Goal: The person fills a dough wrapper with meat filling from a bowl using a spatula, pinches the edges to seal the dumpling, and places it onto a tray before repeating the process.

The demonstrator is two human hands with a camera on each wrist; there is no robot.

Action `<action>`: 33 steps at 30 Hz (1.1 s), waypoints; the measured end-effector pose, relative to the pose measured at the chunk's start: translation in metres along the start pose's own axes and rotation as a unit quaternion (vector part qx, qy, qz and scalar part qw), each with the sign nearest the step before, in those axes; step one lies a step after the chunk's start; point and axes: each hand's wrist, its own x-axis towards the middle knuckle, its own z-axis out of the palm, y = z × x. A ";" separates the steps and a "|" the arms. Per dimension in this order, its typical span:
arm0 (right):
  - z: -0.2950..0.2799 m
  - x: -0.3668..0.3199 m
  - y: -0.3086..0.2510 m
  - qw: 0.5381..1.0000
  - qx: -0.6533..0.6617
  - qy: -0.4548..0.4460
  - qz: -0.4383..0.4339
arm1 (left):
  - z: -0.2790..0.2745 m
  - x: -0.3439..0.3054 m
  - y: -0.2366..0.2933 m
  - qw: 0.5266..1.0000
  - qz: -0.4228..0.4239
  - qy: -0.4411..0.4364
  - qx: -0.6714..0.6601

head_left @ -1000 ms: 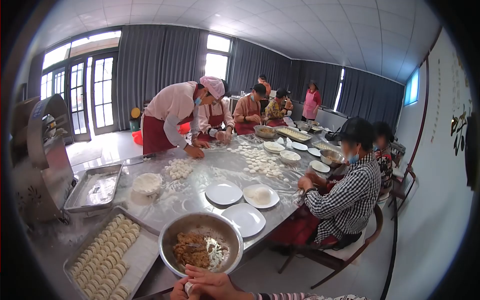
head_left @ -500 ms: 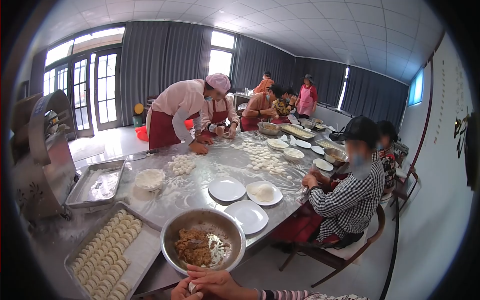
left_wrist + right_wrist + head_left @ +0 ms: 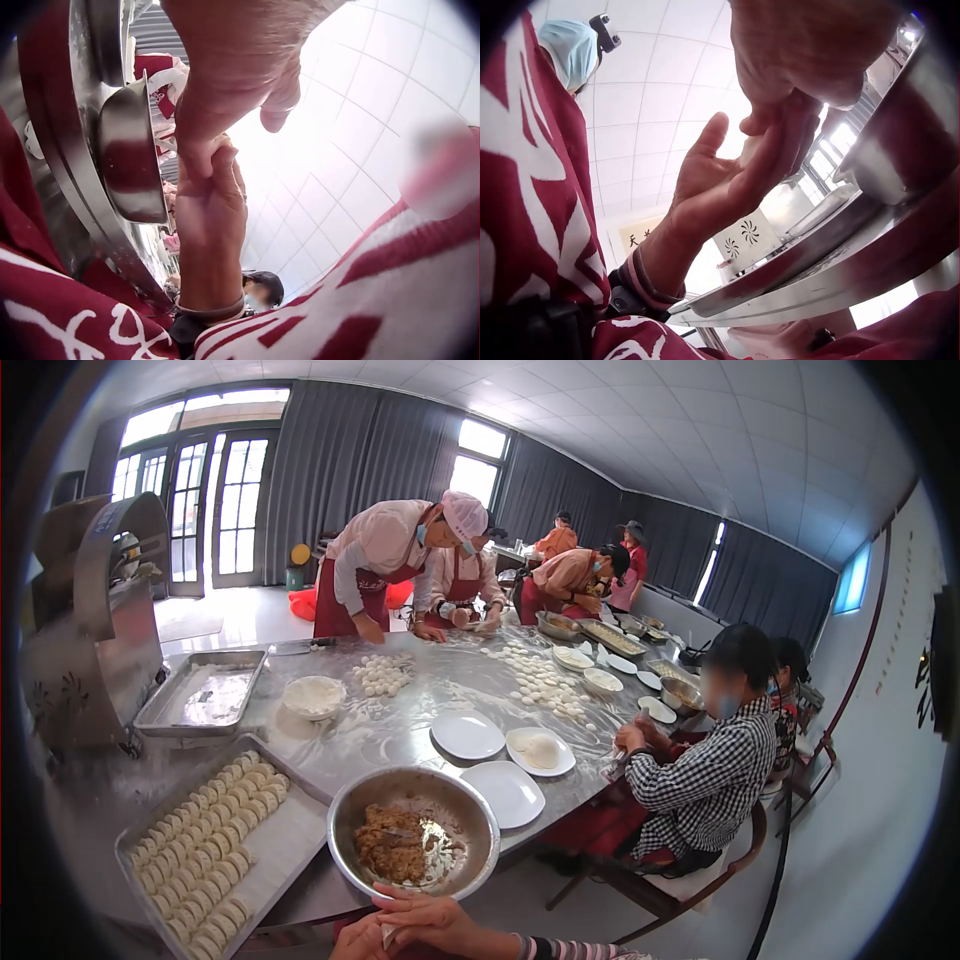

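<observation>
Low in the head view, my left hand (image 3: 358, 940) and right hand (image 3: 432, 922) meet around a small white dough piece (image 3: 388, 934), mostly covered by fingers. The right wrist view shows my left hand (image 3: 724, 180) with its thumb raised and whitish dough (image 3: 751, 147) by its fingers, below my right hand (image 3: 810, 56). In the left wrist view my left hand (image 3: 240, 64) is above, touching my right hand (image 3: 214, 217). Just beyond both hands stands a metal bowl (image 3: 470, 810) with brown filling (image 3: 392, 842). Left of it lies a tray (image 3: 292, 838) of crescent dumplings (image 3: 190, 865).
White plates (image 3: 468, 735) stand behind the bowl, one bearing a pale mound (image 3: 540, 750). A flour bowl (image 3: 313, 700), an empty tray (image 3: 205, 695) and dough pieces (image 3: 383, 675) are farther back. A person in checked clothing (image 3: 705, 765) sits at right; others work around the table.
The head view has turned and tilted, so the table appears shifted. My hands remain together around the dough. The white piece shows differently between the fingers. A person farther back leans lower.
</observation>
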 end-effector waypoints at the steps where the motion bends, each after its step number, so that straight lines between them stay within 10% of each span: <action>1: 0.000 0.002 -0.005 0.999 0.019 -0.004 0.027 | -0.002 0.000 0.000 1.000 -0.011 -0.002 0.003; 33: 0.005 0.012 0.018 0.984 0.008 -0.173 -0.042 | -0.023 -0.005 -0.003 0.986 -0.061 -0.071 -0.137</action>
